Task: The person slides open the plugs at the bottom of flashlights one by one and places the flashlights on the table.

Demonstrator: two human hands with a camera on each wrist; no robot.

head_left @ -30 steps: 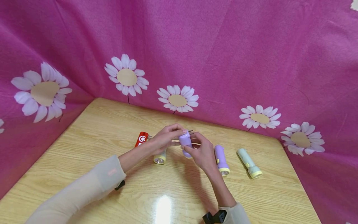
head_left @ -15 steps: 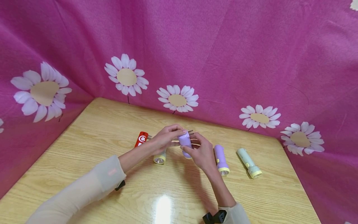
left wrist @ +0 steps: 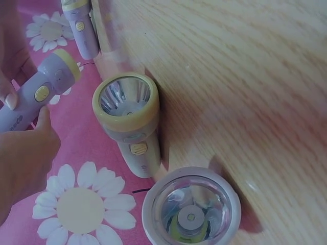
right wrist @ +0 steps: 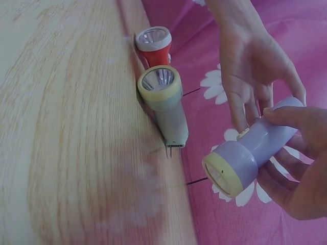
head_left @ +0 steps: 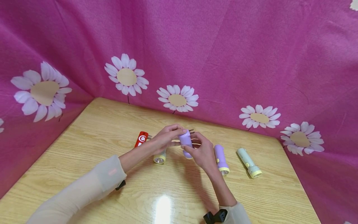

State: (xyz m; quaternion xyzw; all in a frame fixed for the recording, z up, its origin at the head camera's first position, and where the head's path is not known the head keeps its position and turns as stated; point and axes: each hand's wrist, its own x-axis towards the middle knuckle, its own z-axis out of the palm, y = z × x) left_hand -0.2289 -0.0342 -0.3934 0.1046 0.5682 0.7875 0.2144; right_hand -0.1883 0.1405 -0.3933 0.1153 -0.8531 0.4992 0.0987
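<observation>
Both hands meet on a purple flashlight (head_left: 185,141) with a yellow rim, raised above the table in the head view. My left hand (head_left: 167,137) pinches its tail end, the thumb laid on top. My right hand (head_left: 203,153) grips the body from the other side, thumb in front and fingers behind. Metal plug prongs (head_left: 191,131) stick out near the tail. The right wrist view shows the flashlight's yellow switch (right wrist: 243,133) and its lens tilted downward. Under the left wrist lies a pale green flashlight (head_left: 159,159), partly hidden.
Left of the hands lies a red flashlight (head_left: 142,138) with prongs out, partly covered by the forearm. A second purple flashlight (head_left: 221,158) and another pale green one (head_left: 248,162) lie to the right. A pink flowered cloth (head_left: 218,68) encloses the wooden table (head_left: 134,202).
The held flashlight and its prongs have shifted very slightly. Both hands keep almost the same position and hold, and the flashlights on the table have not moved.
</observation>
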